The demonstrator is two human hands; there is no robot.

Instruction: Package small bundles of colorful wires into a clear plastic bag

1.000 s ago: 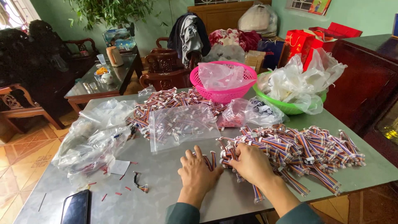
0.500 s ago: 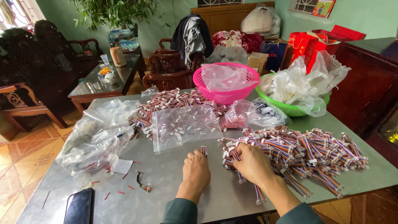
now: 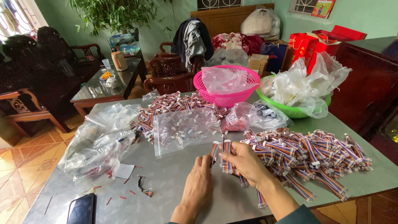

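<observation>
Between the two hands, just above the grey tabletop (image 3: 174, 178), stands a small bunch of rainbow cables (image 3: 219, 154), upright, white plugs at the top. The left hand (image 3: 198, 186) has its fingers curled loosely against the bunch's left side; the right hand (image 3: 245, 162) is closed round its right side, thumb and fingers pinching it. The step in hand looks like gathering and evening up a counted bunch; the next move would call for keeping the plugs level and the grip tight so no cable slips out. Just right of the hands lies the big cable heap (image 3: 306, 155), touching the right wrist. Behind the bunch lies a clear zip bag (image 3: 184, 128) of cables over a second heap (image 3: 174, 103). Further back stand a pink basket (image 3: 226, 97) and a green bowl (image 3: 290, 110) of plastic bags. Crumpled bags (image 3: 99, 141) lie left, a phone (image 3: 81, 209) at the near edge.
</observation>
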